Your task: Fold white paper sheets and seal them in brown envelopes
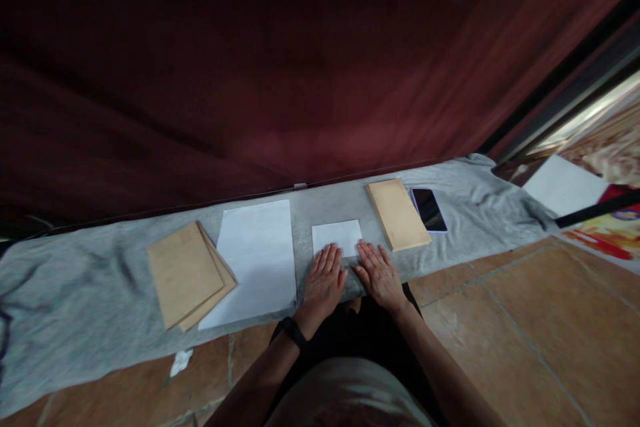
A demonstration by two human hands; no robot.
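Observation:
A small white rectangle of paper point(336, 235), possibly folded, lies flat in front of me on the grey cloth. My left hand point(324, 283) rests palm down on its near left corner, fingers stretched out. On the near right corner lies my right hand point(379, 273), also flat, with its thumb apart from the fingers. Left of the small paper are larger white sheets point(260, 253). Brown envelopes point(185, 270) overlap the left edge of those sheets. To the right sits a neat stack of brown envelopes point(399, 213).
A phone point(429, 209) lies right of the envelope stack. Grey cloth point(90, 287) covers the long narrow surface, backed by a dark red curtain point(300, 80). A white scrap point(181, 361) is on the tiled floor point(480, 320). At far right are a white sheet point(565, 185) and a black bar point(597, 208).

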